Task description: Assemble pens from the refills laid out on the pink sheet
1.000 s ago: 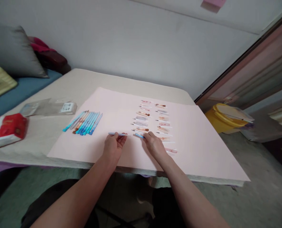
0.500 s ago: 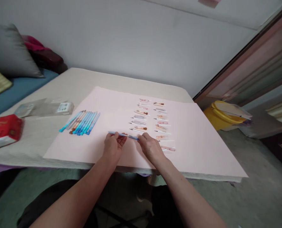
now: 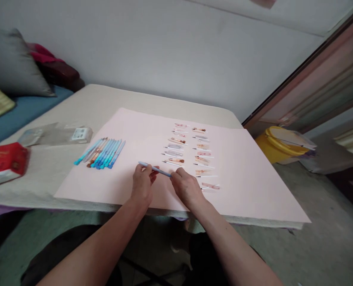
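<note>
Both hands hold one light blue pen (image 3: 163, 172) just above the pink sheet. My left hand (image 3: 142, 180) pinches its left end, and my right hand (image 3: 186, 183) grips its right end. To the left lies a row of blue, teal and brown pens (image 3: 106, 153), side by side. Beyond and beside my right hand are two columns of small pen parts: pale barrel pieces (image 3: 174, 153) paired with thin white refills (image 3: 206, 176), some with brown tips.
A pink sheet (image 3: 247, 178) covers much of the cloth-covered table (image 3: 161, 101). On the left are a red and white packet (image 3: 8, 163) and a clear plastic wrapper (image 3: 55, 135). A yellow bucket (image 3: 279, 147) stands on the floor at right; a wall (image 3: 152, 47) rises behind.
A pale gap showed mid-pen earlier; now the pen looks like one continuous length. My hands have drawn slightly closer together, and the pen tilts more, its right end lower.
</note>
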`<action>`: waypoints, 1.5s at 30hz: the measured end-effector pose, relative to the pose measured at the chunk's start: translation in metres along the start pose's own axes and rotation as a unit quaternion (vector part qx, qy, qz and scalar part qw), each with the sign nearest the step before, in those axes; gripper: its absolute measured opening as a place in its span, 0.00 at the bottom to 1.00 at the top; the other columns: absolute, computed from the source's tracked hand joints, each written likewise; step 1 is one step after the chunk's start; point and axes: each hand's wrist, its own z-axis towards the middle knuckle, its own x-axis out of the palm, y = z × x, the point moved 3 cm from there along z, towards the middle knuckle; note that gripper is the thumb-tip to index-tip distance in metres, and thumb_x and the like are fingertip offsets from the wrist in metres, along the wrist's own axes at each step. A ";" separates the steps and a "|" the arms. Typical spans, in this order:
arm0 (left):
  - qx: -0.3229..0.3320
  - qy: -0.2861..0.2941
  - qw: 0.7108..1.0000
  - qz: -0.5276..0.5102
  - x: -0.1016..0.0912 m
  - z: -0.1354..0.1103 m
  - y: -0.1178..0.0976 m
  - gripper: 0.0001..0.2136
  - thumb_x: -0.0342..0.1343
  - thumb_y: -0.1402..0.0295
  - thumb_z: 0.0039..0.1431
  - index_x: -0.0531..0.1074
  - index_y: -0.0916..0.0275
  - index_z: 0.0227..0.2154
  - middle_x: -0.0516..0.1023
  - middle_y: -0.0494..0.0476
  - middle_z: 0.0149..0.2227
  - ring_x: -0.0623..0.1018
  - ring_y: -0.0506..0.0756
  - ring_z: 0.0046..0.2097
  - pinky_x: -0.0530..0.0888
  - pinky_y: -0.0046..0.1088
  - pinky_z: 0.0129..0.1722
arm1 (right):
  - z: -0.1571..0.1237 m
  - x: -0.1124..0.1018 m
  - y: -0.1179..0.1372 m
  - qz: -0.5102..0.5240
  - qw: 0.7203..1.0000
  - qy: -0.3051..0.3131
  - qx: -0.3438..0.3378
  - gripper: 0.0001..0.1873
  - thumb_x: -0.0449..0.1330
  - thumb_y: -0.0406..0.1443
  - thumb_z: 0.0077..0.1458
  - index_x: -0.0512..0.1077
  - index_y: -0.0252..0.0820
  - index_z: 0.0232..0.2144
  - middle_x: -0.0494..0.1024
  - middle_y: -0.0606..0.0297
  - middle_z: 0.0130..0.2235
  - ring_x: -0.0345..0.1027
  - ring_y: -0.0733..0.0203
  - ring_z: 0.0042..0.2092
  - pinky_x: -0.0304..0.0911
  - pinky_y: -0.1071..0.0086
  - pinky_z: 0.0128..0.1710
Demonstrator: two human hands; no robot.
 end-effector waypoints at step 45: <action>0.002 0.034 0.995 -0.089 0.001 0.002 -0.006 0.09 0.63 0.70 0.44 0.68 0.64 0.27 0.70 0.50 0.27 0.72 0.47 0.30 0.69 0.24 0.34 | -0.001 0.007 0.014 0.155 0.986 0.009 0.063 0.06 0.56 0.37 0.57 0.73 0.44 0.33 0.73 0.66 0.34 0.68 0.64 0.35 0.55 0.74 0.32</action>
